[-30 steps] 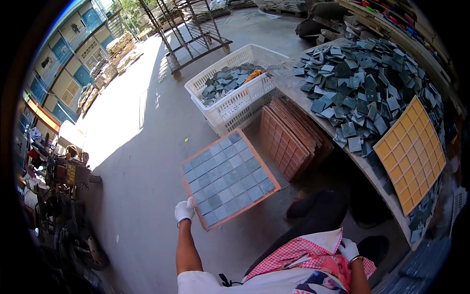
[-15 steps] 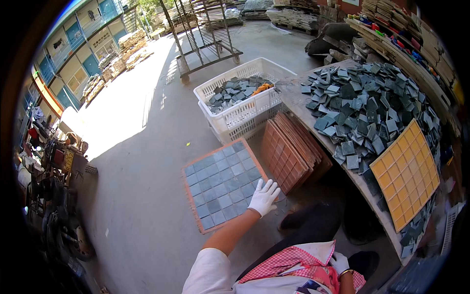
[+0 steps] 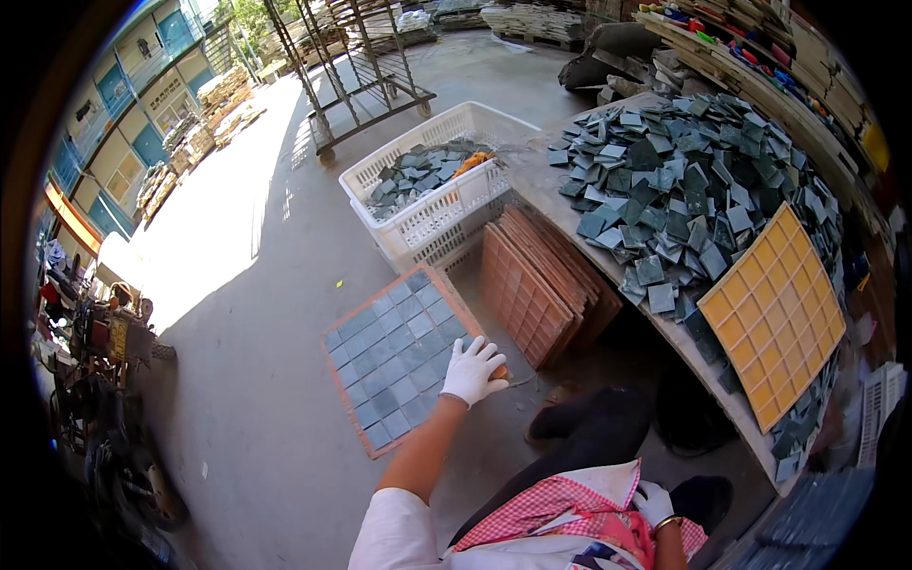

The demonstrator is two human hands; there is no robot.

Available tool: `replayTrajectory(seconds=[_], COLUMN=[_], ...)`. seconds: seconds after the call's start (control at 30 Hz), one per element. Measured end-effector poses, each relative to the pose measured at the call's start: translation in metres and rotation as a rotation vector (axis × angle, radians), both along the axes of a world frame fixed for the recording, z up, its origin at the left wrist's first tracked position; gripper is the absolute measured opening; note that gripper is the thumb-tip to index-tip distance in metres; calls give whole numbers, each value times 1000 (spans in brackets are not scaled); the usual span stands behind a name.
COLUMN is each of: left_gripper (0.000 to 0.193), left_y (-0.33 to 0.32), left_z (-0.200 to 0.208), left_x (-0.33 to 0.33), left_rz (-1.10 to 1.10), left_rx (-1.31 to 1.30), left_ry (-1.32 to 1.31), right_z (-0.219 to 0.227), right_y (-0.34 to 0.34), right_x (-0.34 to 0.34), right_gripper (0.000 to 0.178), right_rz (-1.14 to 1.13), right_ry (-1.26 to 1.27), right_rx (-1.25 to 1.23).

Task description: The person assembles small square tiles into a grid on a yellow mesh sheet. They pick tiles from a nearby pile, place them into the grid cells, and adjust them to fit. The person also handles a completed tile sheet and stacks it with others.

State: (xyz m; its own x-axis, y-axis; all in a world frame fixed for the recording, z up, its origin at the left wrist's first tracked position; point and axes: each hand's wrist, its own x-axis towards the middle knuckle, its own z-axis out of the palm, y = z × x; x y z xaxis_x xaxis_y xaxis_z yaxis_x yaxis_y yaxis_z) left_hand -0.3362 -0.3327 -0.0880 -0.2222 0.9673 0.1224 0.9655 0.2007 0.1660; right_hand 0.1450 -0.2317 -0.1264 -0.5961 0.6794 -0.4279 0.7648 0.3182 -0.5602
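Observation:
My left hand (image 3: 472,371), in a white glove, lies over the near right corner of a reddish grid tray (image 3: 454,296) on the floor. Its fingers are apart and slightly bent near the tray's edge; how firmly they touch it I cannot tell. Rows of square grey-blue stone tiles (image 3: 382,350) fill the visible part of that tray. Down by my lap, my gloved right hand (image 3: 654,502) rests against a pink checked apron (image 3: 518,521); its fingers are partly hidden, and no held thing shows.
Several reddish trays (image 3: 527,294) lean upright beside the table (image 3: 541,185). Loose tiles (image 3: 674,180) are heaped on it, with a yellow grid tray (image 3: 774,318) propped at its near end. Beyond stand a white crate (image 3: 437,214) of tiles and a wheeled metal rack (image 3: 366,114).
The view has shifted, so the scene sits further left. My left hand stays at the tray's corner, its fingers now more bent. My right hand remains by my lap.

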Motion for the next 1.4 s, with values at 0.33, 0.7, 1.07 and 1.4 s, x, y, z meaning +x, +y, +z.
replayTrajectory(seconds=[0.33, 0.7, 1.07, 1.4], left_gripper=[59, 53, 54, 64], left_y=[-92, -52, 13, 10], left_z=[-6, -34, -43, -52], left_x=[-98, -207, -255, -240], left_rz=[600, 713, 812, 751], left_rx=[160, -50, -195, -54], left_ry=[-160, -3, -294, -186], right_z=[-10, -7, 14, 9], right_y=[3, -3, -4, 4], right_x=[-2, -11, -20, -33], right_gripper=[41, 42, 45, 42], right_rz=[47, 28, -37, -12], right_ry=[-30, -46, -191, -150], right_rx=[-75, -64, -140, -172])
